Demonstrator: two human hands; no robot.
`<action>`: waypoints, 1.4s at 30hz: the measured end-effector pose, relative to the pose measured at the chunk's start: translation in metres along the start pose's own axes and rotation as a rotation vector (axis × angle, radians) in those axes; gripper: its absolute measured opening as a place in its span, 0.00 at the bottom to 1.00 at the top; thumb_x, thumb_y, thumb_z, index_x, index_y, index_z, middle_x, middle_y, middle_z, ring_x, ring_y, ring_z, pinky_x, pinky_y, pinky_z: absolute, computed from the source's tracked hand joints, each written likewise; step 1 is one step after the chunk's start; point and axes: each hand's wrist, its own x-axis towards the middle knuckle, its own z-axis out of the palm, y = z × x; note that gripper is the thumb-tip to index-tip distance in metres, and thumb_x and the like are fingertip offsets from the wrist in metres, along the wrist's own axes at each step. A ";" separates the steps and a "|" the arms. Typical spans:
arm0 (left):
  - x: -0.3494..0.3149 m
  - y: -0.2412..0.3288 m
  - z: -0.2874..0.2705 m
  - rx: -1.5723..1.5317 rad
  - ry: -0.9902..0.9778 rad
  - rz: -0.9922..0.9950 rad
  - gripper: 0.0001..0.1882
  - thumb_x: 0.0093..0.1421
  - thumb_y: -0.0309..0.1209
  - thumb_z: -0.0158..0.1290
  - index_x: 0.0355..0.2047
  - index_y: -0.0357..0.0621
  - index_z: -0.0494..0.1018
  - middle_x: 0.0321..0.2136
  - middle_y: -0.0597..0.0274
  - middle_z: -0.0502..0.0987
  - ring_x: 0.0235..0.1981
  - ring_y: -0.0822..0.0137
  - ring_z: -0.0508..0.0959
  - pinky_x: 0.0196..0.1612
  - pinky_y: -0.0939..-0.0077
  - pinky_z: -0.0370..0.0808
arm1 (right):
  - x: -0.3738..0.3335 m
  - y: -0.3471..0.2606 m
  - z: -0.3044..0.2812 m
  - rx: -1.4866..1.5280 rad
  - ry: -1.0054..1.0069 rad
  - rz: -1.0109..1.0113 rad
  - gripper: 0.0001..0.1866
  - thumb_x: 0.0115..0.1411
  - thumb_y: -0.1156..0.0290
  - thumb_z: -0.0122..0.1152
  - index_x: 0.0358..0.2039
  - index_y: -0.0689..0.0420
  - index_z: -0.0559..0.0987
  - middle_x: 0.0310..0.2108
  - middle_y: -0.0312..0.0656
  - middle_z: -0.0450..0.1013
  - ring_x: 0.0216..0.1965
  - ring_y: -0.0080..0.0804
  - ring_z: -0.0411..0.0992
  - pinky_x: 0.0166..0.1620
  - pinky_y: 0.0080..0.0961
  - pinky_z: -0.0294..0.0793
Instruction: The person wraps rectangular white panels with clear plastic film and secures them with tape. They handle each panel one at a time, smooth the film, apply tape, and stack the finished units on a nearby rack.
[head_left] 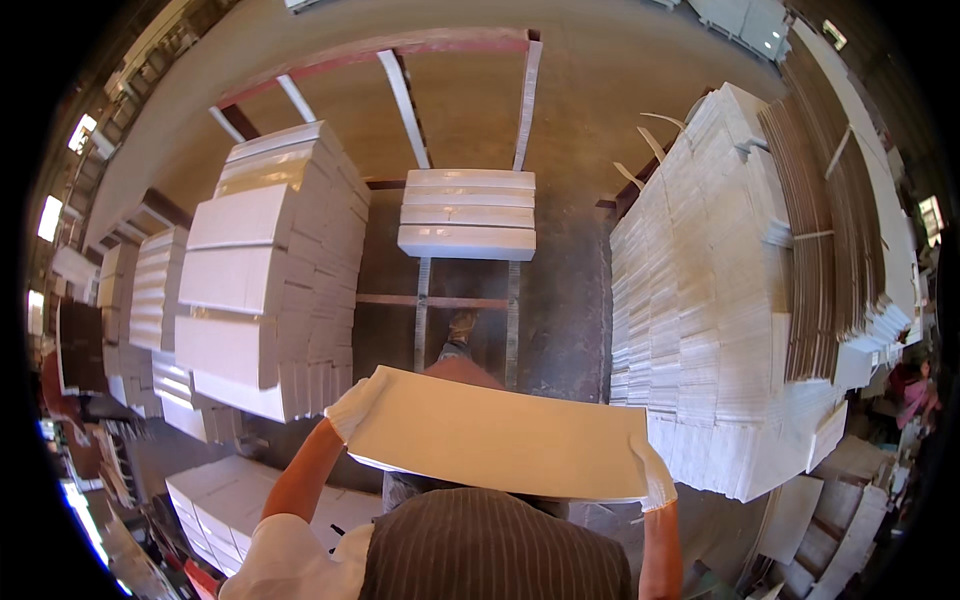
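Observation:
A long white cardboard box [495, 430] is held level in front of my body, gripped at both ends. My left hand [352, 408], in a white glove, is closed round its left end. At the right end my right hand [655, 472], also gloved, clasps the box; some fingers are hidden beneath. Ahead of me several similar white boxes [468, 215] lie in a row across the metal rails of a low frame [422, 300]. The held box is apart from them.
Tall stacks of white boxes [270, 270] rise on the left. On the right stand flat white cardboard sheets [690, 300] and strapped brown cardboard bundles [825, 230]. A red crossbar [400, 45] borders the rails at the far end. More white boxes [235, 510] lie behind my left arm.

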 end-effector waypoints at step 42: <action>0.620 0.096 -0.288 0.453 0.282 -0.145 0.32 0.70 0.53 0.40 0.57 0.36 0.68 0.50 0.49 0.77 0.51 0.56 0.78 0.51 0.61 0.74 | 0.693 -0.004 0.243 0.159 -0.167 0.303 0.32 0.68 0.46 0.52 0.59 0.60 0.71 0.54 0.44 0.72 0.52 0.32 0.72 0.51 0.29 0.75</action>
